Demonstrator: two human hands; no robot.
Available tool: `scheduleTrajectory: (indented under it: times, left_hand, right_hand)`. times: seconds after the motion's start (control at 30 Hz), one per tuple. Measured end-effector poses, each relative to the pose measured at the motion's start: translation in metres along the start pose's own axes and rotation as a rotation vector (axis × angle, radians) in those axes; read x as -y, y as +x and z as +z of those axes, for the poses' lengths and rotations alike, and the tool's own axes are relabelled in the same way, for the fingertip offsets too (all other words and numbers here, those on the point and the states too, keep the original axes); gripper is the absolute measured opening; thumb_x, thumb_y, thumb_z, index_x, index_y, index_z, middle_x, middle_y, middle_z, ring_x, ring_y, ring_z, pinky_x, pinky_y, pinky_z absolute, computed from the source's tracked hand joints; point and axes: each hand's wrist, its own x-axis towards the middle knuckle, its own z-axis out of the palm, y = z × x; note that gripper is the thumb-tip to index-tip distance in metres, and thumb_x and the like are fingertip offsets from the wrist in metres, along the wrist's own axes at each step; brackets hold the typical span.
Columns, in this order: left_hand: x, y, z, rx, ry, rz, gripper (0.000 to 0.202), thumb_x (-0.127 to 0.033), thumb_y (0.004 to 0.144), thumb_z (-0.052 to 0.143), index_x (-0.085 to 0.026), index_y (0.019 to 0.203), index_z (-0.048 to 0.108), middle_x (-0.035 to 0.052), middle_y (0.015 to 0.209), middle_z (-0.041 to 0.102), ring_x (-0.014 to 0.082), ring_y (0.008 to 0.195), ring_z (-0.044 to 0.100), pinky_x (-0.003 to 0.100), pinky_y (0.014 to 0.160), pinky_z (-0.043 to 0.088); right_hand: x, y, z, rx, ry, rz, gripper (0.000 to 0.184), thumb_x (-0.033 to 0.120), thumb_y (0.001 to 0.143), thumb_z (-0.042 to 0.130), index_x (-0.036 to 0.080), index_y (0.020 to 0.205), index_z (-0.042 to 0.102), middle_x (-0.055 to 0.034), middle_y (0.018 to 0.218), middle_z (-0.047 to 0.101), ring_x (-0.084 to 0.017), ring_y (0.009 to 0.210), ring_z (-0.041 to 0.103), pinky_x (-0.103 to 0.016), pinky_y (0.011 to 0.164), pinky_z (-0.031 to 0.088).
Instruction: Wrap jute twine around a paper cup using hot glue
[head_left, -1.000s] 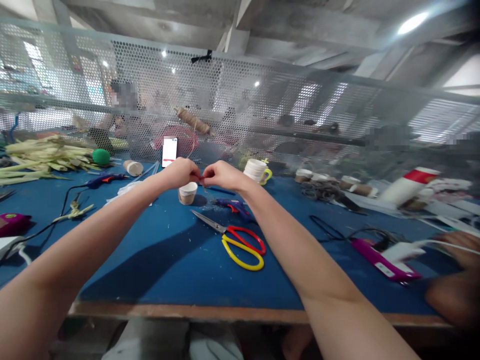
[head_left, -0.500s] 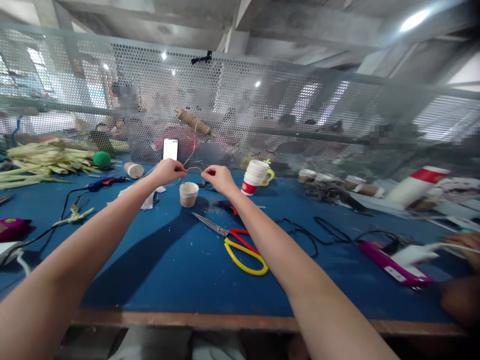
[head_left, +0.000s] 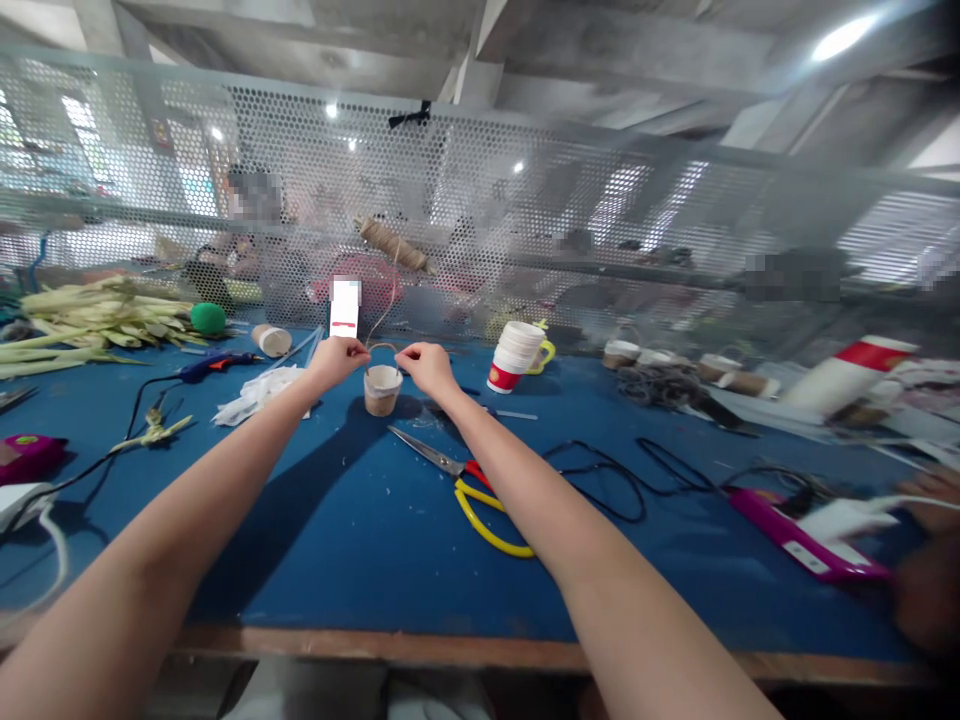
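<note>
Head view: a blue worktop point(head_left: 360, 570) with a worn wooden near edge point(head_left: 390, 643) runs across the scene under a concrete ceiling point(head_left: 315, 40), and a perforated metal screen point(head_left: 480, 170) closes off its far side, with blurred people beyond. A roll of twine point(head_left: 394, 246) hangs at the screen, its loose strand dropping behind the hands. At the middle, toward the far side, a small cup point(head_left: 381, 396) with a pale lining stands upright; the left hand point(head_left: 337, 362) and right hand point(head_left: 426, 368) each pinch one side of a thin cord point(head_left: 384, 346) arched above its rim. Whether the ends touch the cup is too small to tell. A lit phone point(head_left: 345, 308) leans behind the left hand. To the right stand stacked white cups point(head_left: 517, 345); far left lie pale husks point(head_left: 97, 315), a green ball point(head_left: 208, 319) and a blue glue gun point(head_left: 214, 366). White crumpled material point(head_left: 255, 396) lies beside the left forearm. Nearer, the right forearm hides part of the handles of the scissors point(head_left: 435, 454). A purple power strip point(head_left: 810, 540) lies at right, near a co-worker's blurred hand point(head_left: 931, 492).
</note>
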Motion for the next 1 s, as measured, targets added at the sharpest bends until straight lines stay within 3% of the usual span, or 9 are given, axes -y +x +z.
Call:
scheduleTrajectory:
  times: [1.0]
  left_hand:
    - [0.015,0.000,0.017,0.021,0.017,0.011,0.016,-0.026,0.069,0.058,-0.014,0.072,0.069,0.0021,0.062,0.063,0.0138,0.059,0.052,0.023,0.053,0.033]
  right_hand:
    - [-0.016,-0.004,0.007,-0.033,-0.026,-0.039,0.014,0.022,0.069,0.057,0.016,0.061,0.067,-0.0034,0.067,0.067,-0.016,0.065,0.059,-0.024,0.060,0.040]
